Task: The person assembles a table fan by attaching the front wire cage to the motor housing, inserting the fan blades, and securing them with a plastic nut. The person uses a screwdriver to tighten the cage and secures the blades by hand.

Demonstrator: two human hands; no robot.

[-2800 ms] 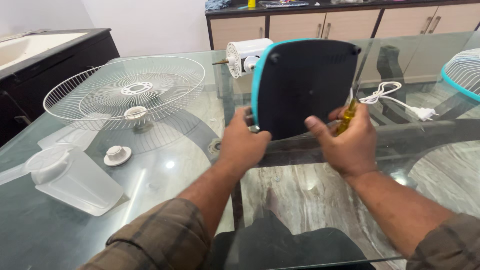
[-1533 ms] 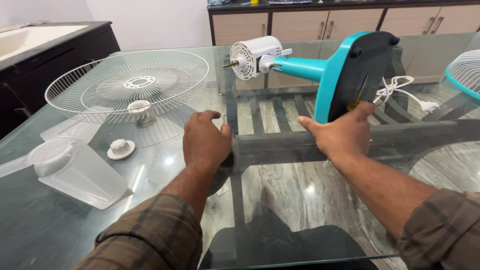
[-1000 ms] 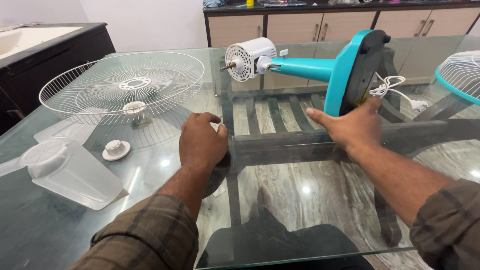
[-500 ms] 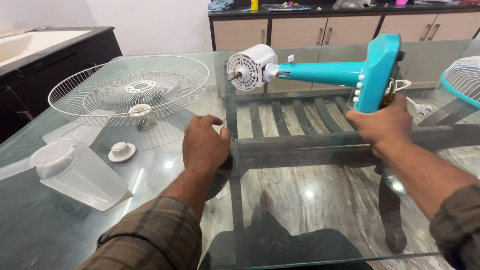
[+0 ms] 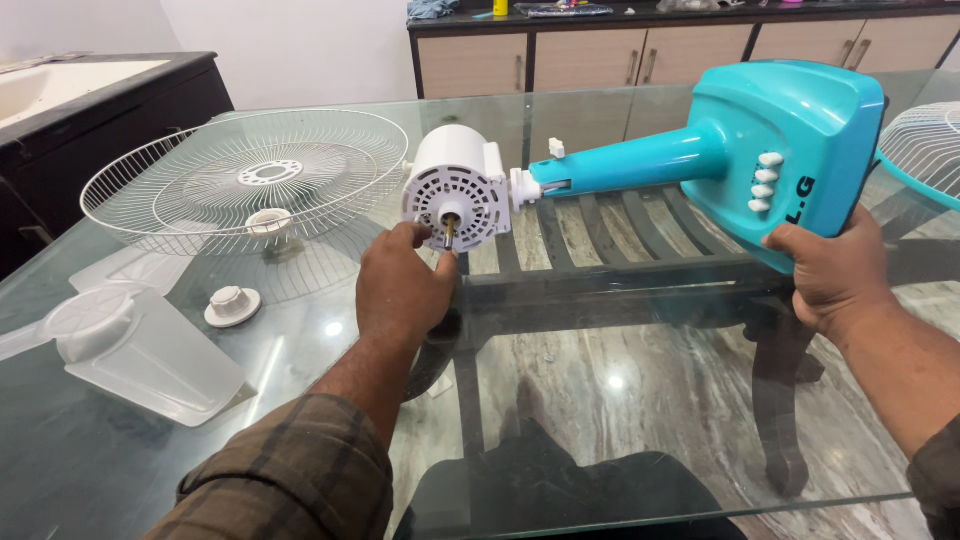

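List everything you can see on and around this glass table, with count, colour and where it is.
fan body: 1, teal base and neck, held tilted above the table, right of centre
motor housing: 1, white, at the neck's end, shaft facing the camera
wire fan guard: 1, white, lying on the table, far left
second fan guard: 1, white with teal rim, right edge, partly out of frame
fan blade: 1, translucent white, near left
round cap: 1, white, beside the blade
glass table: 1, clear, marbled floor and dark frame below
cabinets: beige row, dark counter, back wall
left hand: 1, fingertips at the motor housing
right hand: 1, gripping the base's lower edge
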